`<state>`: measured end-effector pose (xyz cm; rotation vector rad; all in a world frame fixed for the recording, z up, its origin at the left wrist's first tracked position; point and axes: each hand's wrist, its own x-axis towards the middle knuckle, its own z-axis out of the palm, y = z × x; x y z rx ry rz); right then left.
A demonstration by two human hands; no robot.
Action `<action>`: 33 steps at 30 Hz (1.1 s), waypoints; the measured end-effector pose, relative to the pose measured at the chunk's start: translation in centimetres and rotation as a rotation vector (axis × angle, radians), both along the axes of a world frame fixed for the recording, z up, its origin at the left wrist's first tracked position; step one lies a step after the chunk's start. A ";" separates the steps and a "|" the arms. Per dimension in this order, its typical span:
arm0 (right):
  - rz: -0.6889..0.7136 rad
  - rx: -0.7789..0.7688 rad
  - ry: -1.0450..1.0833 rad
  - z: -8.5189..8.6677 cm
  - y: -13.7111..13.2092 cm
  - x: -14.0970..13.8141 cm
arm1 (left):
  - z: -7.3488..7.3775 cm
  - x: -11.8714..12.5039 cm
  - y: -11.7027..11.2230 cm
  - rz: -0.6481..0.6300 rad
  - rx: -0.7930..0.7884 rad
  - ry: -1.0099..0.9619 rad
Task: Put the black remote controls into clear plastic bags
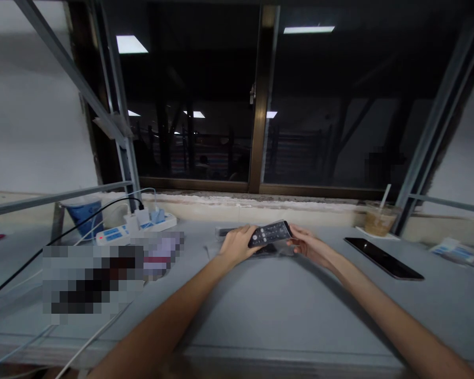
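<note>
Both my arms reach forward over a grey table. A dark remote control with several small buttons, seemingly inside a clear plastic wrapper, is held between my two hands just above the tabletop. My left hand grips its left end, fingers curled round it. My right hand pinches its right end. Under the remote, more clear plastic and a dark flat item lie on the table.
A white power strip with plugs and cables sits at the left, a blue cup behind it. A dark phone lies at the right, near an iced drink with a straw. A dark window runs behind.
</note>
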<state>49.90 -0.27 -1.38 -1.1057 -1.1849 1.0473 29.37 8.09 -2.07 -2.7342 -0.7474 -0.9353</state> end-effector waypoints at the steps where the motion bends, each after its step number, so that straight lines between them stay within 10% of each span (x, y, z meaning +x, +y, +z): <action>1: -0.004 -0.018 -0.024 -0.2 0.0 0.0 | 0.0 0.1 -0.2 -0.014 0.010 0.007; 11: 0.127 -0.007 -0.370 -0.9 -0.2 -1.3 | 0.0 1.0 -2.3 -0.062 0.094 0.157; 25: -0.394 0.214 -0.193 -0.3 0.6 -0.4 | -0.8 2.0 -4.3 -0.156 0.002 0.217; 33: -0.545 0.334 -0.627 -0.7 0.4 -0.7 | -1.9 2.7 -4.4 -0.135 0.149 0.257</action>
